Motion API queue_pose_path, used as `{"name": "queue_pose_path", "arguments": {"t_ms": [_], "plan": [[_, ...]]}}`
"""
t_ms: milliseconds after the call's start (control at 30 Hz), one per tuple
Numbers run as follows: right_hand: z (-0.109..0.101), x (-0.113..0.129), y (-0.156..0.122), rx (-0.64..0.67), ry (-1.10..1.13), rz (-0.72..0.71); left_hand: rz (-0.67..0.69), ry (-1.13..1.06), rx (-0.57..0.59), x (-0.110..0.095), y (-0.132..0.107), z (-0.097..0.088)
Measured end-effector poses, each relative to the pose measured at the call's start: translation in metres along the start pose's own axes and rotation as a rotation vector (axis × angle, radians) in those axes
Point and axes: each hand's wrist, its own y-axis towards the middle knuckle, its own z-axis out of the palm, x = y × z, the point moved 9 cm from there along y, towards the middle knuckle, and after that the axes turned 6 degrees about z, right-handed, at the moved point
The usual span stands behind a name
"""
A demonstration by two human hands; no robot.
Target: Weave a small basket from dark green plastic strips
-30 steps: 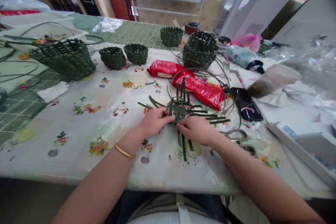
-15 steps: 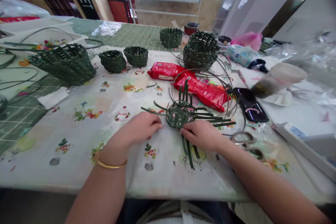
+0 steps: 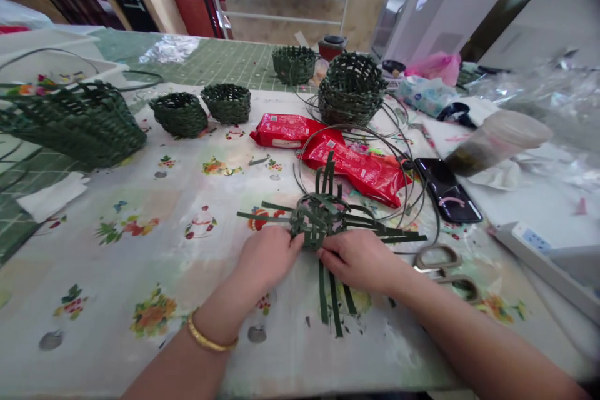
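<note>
The person's left hand [image 3: 267, 259] and right hand [image 3: 359, 259] sit close together on a flowered tablecloth [image 3: 94, 262], on either side of a small piece of dark green weaving [image 3: 319, 219]. This piece lies on the cloth just in front of the person, and its loose green strips [image 3: 330, 306] stick out in all directions. The left fingers [image 3: 288, 250] are curled and closed against its near left edge, and the right fingers [image 3: 330, 256] are bent over its near right edge, so both hands have hold of it without being fully clenched. A gold bangle [image 3: 206, 337] circles the left wrist. Just beyond the weaving lies a loose coil of green strip [image 3: 356, 137], partly over two red packets [image 3: 285, 129]. To the right of the right hand are a pair of scissors [image 3: 443, 265] and, farther up, a black phone [image 3: 445, 190]. Beyond that stand a plastic cup [image 3: 497, 144] with dark contents, lying on its side, and a white power strip [image 3: 529, 244]. Along the far side of the cloth sit several finished green woven baskets [image 3: 180, 114], with the largest [image 3: 70, 125] at the left and a crumpled white tissue [image 3: 51, 195] near it.
</note>
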Motion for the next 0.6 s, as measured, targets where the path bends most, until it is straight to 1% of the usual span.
{"name": "queue_pose_path", "arguments": {"t_ms": [133,267,333,400,433,467,500,600], "plan": [[0.003,-0.002,0.000,0.005,0.006,0.017,0.012,-0.199,0.031,0.001,0.006,0.003],[0.000,-0.002,0.002,-0.008,0.017,0.010,0.032,-0.280,0.065,0.005,0.007,0.002],[-0.001,-0.002,0.003,-0.007,0.026,0.009,0.064,-0.348,0.125,0.005,0.002,0.002],[-0.002,-0.003,0.003,0.000,0.031,0.012,0.113,-0.436,0.205,0.001,-0.006,0.002],[-0.001,-0.003,0.002,0.003,0.031,0.013,0.132,-0.465,0.225,-0.001,-0.011,0.000],[-0.001,-0.004,0.002,0.004,0.030,0.016,0.147,-0.474,0.215,-0.004,-0.015,-0.004],[-0.001,-0.004,0.002,0.003,0.029,0.017,0.158,-0.454,0.162,-0.006,-0.018,-0.010],[-0.001,-0.004,0.001,-0.009,0.024,0.018,0.143,-0.309,-0.080,-0.011,-0.025,-0.030]]}}
